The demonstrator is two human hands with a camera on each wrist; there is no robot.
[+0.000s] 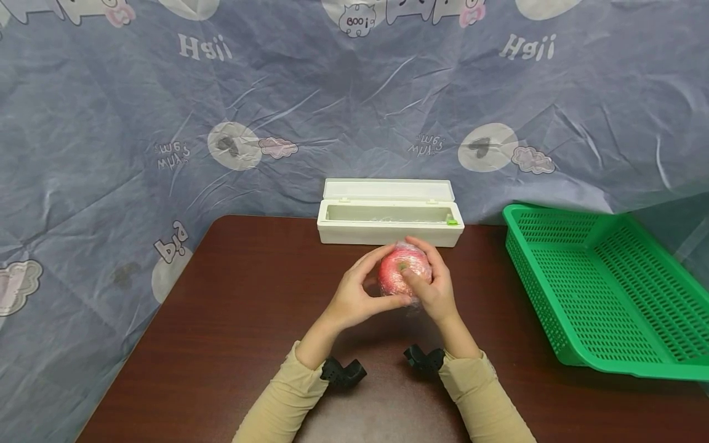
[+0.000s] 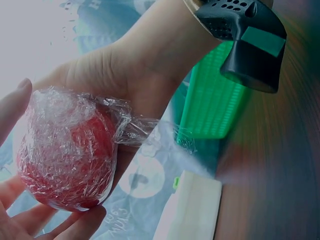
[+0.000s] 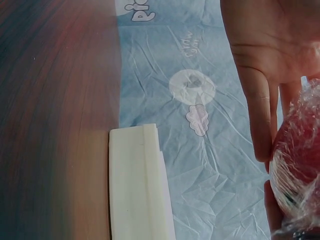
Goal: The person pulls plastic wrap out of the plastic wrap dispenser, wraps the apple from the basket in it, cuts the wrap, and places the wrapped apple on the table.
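A round red fruit, apple-like (image 1: 391, 275), is held above the table, wrapped in crinkled clear plastic film (image 2: 62, 130). A green spot shows on its top in the head view. My left hand (image 1: 354, 299) holds its left side, fingers behind and thumb in front. On the other side my right hand (image 1: 440, 296) grips it, thumb across the top and fingers round the far side. A twisted tail of film (image 2: 137, 130) sticks out from the fruit in the left wrist view. Much of the fruit's right side is hidden by the right hand in the head view.
A long white box (image 1: 388, 234) with its lid raised and a green slider (image 1: 452, 222) stands at the table's back edge. To the right is a green plastic basket (image 1: 545, 307). A patterned grey-blue cloth (image 1: 332, 123) hangs behind the brown table (image 1: 238, 320).
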